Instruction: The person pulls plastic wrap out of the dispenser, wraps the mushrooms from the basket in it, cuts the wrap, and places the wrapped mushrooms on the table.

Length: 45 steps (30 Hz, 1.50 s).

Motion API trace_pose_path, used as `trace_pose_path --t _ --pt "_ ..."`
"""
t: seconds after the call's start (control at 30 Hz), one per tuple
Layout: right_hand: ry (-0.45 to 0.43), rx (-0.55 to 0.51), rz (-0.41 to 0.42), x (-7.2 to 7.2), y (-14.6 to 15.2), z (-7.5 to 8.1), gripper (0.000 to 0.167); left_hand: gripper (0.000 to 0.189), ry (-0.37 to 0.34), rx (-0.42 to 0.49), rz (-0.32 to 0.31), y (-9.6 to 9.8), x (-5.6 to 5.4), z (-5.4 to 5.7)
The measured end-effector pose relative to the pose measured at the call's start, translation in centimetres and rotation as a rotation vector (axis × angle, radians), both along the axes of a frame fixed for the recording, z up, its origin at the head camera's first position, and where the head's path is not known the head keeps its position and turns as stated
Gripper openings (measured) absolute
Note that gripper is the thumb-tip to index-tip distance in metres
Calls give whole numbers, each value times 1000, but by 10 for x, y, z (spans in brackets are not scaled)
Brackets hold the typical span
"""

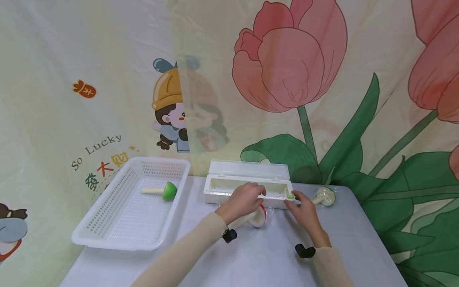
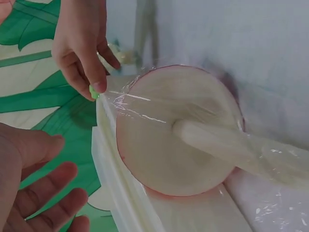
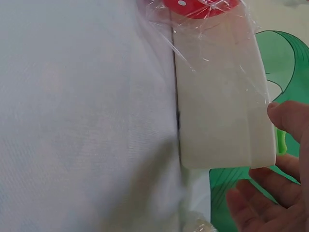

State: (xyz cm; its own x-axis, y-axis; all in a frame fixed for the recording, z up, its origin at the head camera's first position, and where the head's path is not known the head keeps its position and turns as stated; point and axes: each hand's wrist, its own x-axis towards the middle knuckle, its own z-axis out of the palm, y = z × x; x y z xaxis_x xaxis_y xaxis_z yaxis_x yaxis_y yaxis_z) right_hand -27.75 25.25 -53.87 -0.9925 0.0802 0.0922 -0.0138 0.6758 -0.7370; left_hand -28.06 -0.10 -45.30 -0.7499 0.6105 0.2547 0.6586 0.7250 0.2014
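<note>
A long white plastic-wrap box (image 1: 247, 195) lies on the table with its hinged lid (image 1: 249, 169) raised. My right hand (image 1: 305, 209) is at its right end, thumb and index finger pinching a small green slider (image 1: 289, 196) on the front edge. My left hand (image 1: 245, 199) is over the front of the box, its fingers loosely bent and holding nothing in the left wrist view. Just below it lies a toy mushroom (image 1: 257, 219) in clear film, its pale underside and stem (image 2: 217, 140) toward me. The right wrist view shows its red cap (image 3: 203, 7) with white dots.
On the left a white perforated basket (image 1: 123, 241) holds a green-capped toy mushroom (image 1: 169, 191). Another film-wrapped mushroom (image 1: 325, 196) lies beyond my right hand. A printed curtain (image 1: 201, 32) hangs behind the white-covered table (image 1: 258, 267).
</note>
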Motion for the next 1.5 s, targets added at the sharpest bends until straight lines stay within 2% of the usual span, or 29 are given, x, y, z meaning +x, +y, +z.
trace_pose_path --t 0.13,0.27,0.37,0.5,0.63,0.8,1.0,1.2,1.4,1.5 --pt "7 -45 -20 1 3 -5 59 18 -63 10 -27 11 -11 2" --pt "64 -94 -38 0 6 -11 54 22 -181 86 -57 23 -23 1" --pt "117 -194 -28 -2 7 -17 50 23 -247 153 -71 30 -31 -2" --pt "147 -290 -11 -6 8 -24 46 24 -294 212 -97 36 -42 -9" --pt "166 -278 -34 -7 11 -27 43 24 -358 302 -120 44 -53 -18" --pt "165 -334 -49 -8 10 -29 41 24 -432 381 -102 53 -64 -31" --pt "156 -401 -46 -8 8 -32 42 18 -446 422 -94 66 -71 -44" --pt "138 -439 -38 -7 9 -31 43 16 -429 385 -112 80 -73 -49" --pt "103 -407 -42 9 -2 0 40 16 -404 329 -117 87 -75 -52" --pt "112 -411 -45 4 1 -9 41 15 -371 301 -125 88 -76 -55"
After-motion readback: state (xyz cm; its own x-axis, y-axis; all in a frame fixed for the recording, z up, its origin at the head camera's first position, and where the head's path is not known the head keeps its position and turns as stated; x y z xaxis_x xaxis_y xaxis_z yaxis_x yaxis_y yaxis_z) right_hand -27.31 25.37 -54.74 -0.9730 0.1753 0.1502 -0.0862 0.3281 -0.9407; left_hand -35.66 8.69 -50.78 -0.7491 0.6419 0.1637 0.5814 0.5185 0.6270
